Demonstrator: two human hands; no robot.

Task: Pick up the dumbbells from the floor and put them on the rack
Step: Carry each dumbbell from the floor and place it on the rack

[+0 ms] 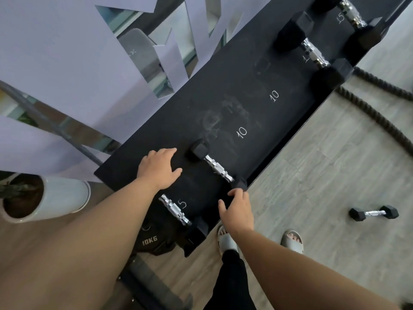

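Left hand [159, 170] spread flat, palm down on the rack [225, 86] top, holding nothing, just beside the far head of a small dumbbell [215, 166]. Right hand [238, 209] open, fingers loosely spread, fingertips touching or nearly touching that dumbbell's near head at the rack's front edge; not gripping it. This dumbbell lies across the rack, head to head from back to front, looks just set down.

A second small one [175, 211] sits near the rack's end closest to the person, beside a chalked "5". Two big dumbbells [312, 52] rest at the far end.

Progress, my read: two small ones racked, at least one left. One dumbbell [374, 213] lies on the floor [312, 175], well apart from the rack, to the right. Thick rope [375, 113] also on the floor beyond it.

Writing: "10" chalked twice mid-rack, both slots empty. "15" by the farthest dumbbell; mark beside the next one starts with "1", rest hidden. "10KG" on a black weight [154, 242] below the rack's near end.
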